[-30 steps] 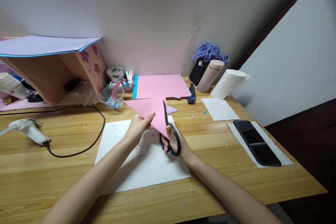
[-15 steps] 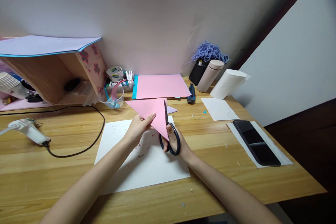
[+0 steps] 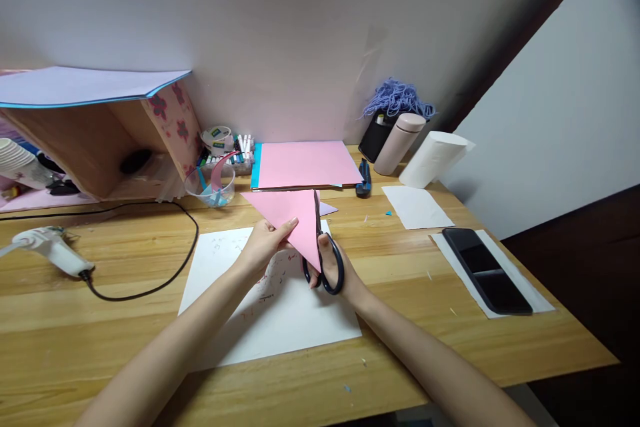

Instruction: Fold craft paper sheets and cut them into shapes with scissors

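My left hand (image 3: pixel 267 243) pinches a pink paper triangle (image 3: pixel 295 213), thumb on top, above a white sheet with reddish marks (image 3: pixel 280 327). My right hand (image 3: pixel 343 273) grips black-handled scissors (image 3: pixel 333 265), fingers in the loops. The dark blades point away from me and lie along the triangle's right edge. Whether the tips are closed is hard to make out. Behind the blades, part of a lilac paper piece (image 3: pixel 327 209) lies on the table.
Pink and blue sheets (image 3: pixel 310 163) lie at the back beside a utility knife (image 3: pixel 364 179). Left are a clear cup (image 3: pixel 213 190), a glue gun (image 3: pixel 53 250) with its cord, and a cardboard box (image 3: pixel 170 123). Right stand a flask (image 3: pixel 400 143), a paper roll (image 3: pixel 433 159) and a phone (image 3: pixel 485 270).
The triangle and scissors have shifted very slightly, and the triangle's top edge now sits a little lower at the blades. Both hands keep their hold.
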### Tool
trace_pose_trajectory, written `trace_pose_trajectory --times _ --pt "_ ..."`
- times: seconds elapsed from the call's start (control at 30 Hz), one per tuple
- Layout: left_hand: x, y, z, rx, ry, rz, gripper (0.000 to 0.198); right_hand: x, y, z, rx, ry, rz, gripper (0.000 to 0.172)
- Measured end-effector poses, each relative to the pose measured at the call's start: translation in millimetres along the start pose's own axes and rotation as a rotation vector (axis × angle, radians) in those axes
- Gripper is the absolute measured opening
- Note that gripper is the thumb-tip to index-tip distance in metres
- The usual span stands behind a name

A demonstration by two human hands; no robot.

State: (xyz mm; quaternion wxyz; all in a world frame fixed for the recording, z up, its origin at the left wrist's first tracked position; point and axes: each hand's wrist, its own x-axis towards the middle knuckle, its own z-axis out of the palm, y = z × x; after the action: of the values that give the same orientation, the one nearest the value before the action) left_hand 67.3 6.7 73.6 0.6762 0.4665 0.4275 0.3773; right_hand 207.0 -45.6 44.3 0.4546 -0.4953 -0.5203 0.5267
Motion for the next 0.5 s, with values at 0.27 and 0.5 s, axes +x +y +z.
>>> trace_pose_trajectory --times 0.27,0.5 --pt "1.3 -1.1 0.4 -0.028 0.0 -0.008 0.039 -1.8 4.6 1.8 0.027 0.02 0.037 0.063" --pt "1.4 -1.0 0.6 -0.02 -0.011 -0.012 0.038 -1.1 4.1 2.9 0.023 0.014 0.035 0.066"
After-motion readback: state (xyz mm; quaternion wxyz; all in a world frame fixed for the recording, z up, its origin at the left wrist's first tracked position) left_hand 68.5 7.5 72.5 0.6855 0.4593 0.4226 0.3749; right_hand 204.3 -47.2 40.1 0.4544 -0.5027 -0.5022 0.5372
